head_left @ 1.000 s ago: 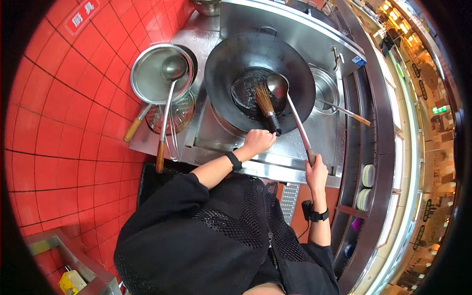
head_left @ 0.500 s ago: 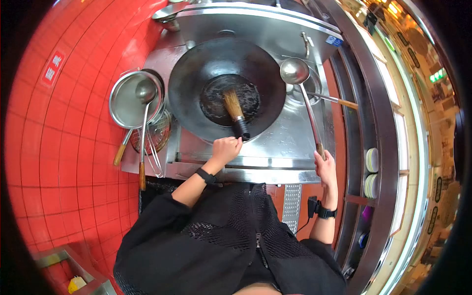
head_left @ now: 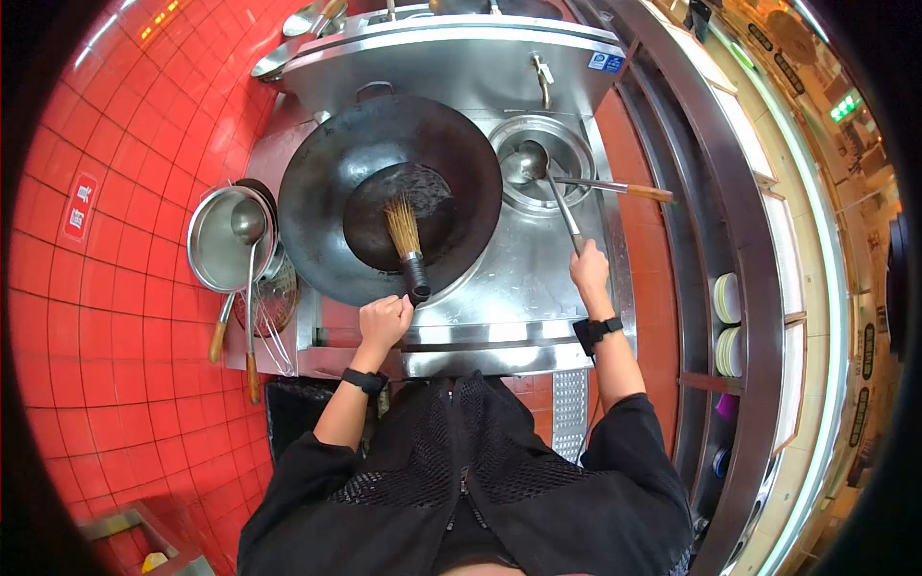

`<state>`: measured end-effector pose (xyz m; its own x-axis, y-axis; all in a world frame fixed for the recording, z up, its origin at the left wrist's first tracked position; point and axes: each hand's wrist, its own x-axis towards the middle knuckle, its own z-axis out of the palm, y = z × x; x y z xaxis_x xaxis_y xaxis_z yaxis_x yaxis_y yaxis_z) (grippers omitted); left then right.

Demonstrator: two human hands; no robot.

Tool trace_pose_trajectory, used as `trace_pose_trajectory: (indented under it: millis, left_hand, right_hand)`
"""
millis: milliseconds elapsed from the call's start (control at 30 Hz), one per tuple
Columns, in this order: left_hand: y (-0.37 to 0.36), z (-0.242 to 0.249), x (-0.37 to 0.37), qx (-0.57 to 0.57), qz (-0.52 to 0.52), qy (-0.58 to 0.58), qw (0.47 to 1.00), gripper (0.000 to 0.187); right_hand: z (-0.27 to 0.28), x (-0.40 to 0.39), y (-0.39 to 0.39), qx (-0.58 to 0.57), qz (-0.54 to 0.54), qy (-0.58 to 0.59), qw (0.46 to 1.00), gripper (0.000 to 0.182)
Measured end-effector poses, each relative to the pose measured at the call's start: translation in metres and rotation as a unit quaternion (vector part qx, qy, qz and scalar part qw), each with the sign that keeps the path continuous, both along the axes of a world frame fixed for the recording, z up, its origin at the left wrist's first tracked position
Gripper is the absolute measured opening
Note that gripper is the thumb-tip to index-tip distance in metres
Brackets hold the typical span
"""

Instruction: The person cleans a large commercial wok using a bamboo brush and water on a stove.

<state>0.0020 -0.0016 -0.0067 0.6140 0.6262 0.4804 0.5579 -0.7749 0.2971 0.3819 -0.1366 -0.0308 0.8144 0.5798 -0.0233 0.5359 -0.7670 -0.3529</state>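
Observation:
A large dark wok [head_left: 317, 202] sits on the steel stove, a little liquid showing in its bottom. My left hand [head_left: 386, 322] is closed at its near rim, over the spot opposite the far loop handle; the grip itself is hidden by the fingers. Just above that hand, a bristle brush [head_left: 404, 230] leans in the wok with its black handle end at the rim. My right hand [head_left: 590, 267] is wrapped around the handle of a steel ladle [head_left: 561, 206]. The ladle's bowl dips into a round steel pot [head_left: 576, 134] right of the wok.
Left of the wok, a strainer [head_left: 216, 240] holds a second ladle [head_left: 248, 223], beside a wire skimmer [head_left: 274, 312]. Another wooden-handled tool [head_left: 648, 192] rests across the pot. A steel splash wall [head_left: 432, 72] with a tap [head_left: 544, 82] rises behind. Stacked plates [head_left: 727, 350] fill shelving at right.
The ladle has come down from above the stove, its bowl now inside the round pot, and my right hand has moved forward with it. My left hand stays at the wok's rim. The view has shifted.

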Motion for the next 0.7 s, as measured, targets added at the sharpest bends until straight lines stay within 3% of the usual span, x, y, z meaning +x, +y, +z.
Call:
trace_pose_trajectory:
  millis: [267, 533, 700]
  left_hand:
    - [-0.003, 0.006, 0.001, -0.028, 0.003, 0.02, 0.999, 0.032]
    - [-0.002, 0.004, 0.002, -0.023, -0.003, 0.005, 1.0, 0.033]
    - [-0.001, 0.004, 0.002, -0.023, -0.004, 0.013, 1.0, 0.033]
  right_hand:
    - [-0.029, 0.013, 0.026, -0.014, 0.063, -0.068, 0.996, 0.023]
    - [-0.033, 0.004, 0.029, -0.081, 0.107, -0.258, 0.957, 0.015]
    - [-0.037, -0.013, 0.023, -0.101, 0.132, -0.251, 0.954, 0.024]
